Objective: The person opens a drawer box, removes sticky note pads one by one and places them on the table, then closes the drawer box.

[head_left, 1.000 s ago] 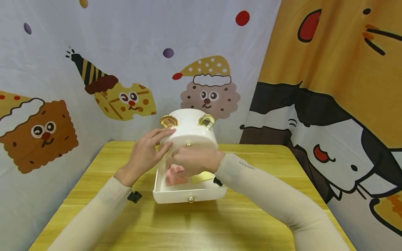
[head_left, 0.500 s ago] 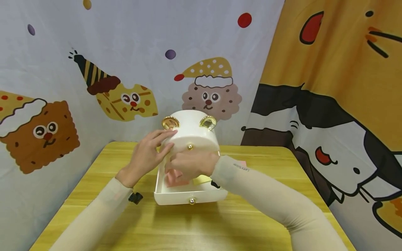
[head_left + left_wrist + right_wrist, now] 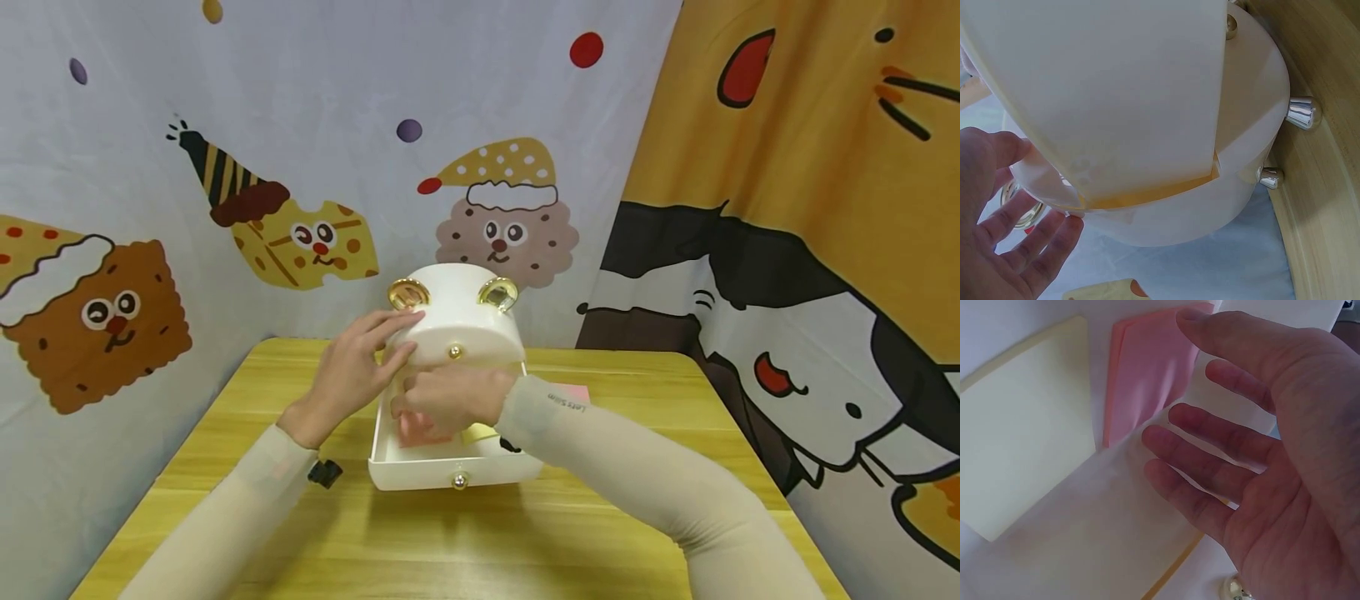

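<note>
A white organizer box (image 3: 459, 321) with gold ears stands on the table, its lower drawer (image 3: 420, 475) pulled out. My left hand (image 3: 348, 367) rests against the box's left side, fingers and thumb spread; the left wrist view also shows these fingers (image 3: 1047, 250) at the rounded edge. Inside the drawer lie a pink sticky note pad (image 3: 1150, 369) and a pale yellow sticky note pad (image 3: 1029, 419), side by side. My right hand (image 3: 453, 396) reaches over the drawer. Its thumb touches or nearly touches the pink pad's edge, while the other fingers extend loosely below, apart from one another.
Part of another pink item (image 3: 576, 392) shows behind the right sleeve, on the wooden table (image 3: 300, 533). A gold knob (image 3: 460, 480) juts from the drawer front. Cartoon-printed cloths (image 3: 322, 100) hang behind and to the right of the table.
The right hand has shifted slightly left and down over the pink pad, whose raised sheet is now lower or hidden. The pink item behind the sleeve has come into view. Left hand stays put.
</note>
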A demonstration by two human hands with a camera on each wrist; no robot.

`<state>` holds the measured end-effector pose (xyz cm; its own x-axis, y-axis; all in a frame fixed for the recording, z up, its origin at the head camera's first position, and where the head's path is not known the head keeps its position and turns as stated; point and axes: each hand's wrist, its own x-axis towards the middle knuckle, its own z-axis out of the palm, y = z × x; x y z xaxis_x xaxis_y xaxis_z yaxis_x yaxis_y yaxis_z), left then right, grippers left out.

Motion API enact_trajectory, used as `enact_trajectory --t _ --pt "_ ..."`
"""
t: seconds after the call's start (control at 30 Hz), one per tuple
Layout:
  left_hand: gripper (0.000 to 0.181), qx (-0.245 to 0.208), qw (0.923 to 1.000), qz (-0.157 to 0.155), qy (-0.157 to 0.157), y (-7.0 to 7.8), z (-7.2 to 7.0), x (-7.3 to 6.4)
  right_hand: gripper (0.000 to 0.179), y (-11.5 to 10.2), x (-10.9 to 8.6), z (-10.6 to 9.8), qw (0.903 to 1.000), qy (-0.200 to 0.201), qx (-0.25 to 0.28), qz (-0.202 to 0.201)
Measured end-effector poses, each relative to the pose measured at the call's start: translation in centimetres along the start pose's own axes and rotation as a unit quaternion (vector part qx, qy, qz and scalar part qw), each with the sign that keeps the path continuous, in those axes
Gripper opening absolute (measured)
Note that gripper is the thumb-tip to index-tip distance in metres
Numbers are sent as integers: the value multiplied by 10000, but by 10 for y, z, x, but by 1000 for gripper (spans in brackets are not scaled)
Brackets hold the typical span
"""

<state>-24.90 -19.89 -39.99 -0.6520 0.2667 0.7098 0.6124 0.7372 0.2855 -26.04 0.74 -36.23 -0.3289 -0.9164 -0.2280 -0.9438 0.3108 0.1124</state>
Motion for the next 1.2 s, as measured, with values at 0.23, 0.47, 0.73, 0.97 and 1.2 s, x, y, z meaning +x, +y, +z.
enact_trajectory --t 0.23,0.47,0.73,0.97,1.2 --pt "48 4 10000 -28 -13 1 -1 0 34 0 3 5 9995 35 -304 -88" --pt "47 11 10000 -45 -42 2 -1 0 48 -1 5 8 9989 -134 -451 -25" --pt "47 29 10000 -65 -67 2 -2 0 44 1 8 14 9993 -77 -363 -61" --pt "48 2 10000 -55 -46 0 0 0 40 -3 4 5 9992 -97 -388 -81" --pt "48 -25 9999 -99 -48 1 -1 0 46 -6 4 5 9996 -226 -189 24"
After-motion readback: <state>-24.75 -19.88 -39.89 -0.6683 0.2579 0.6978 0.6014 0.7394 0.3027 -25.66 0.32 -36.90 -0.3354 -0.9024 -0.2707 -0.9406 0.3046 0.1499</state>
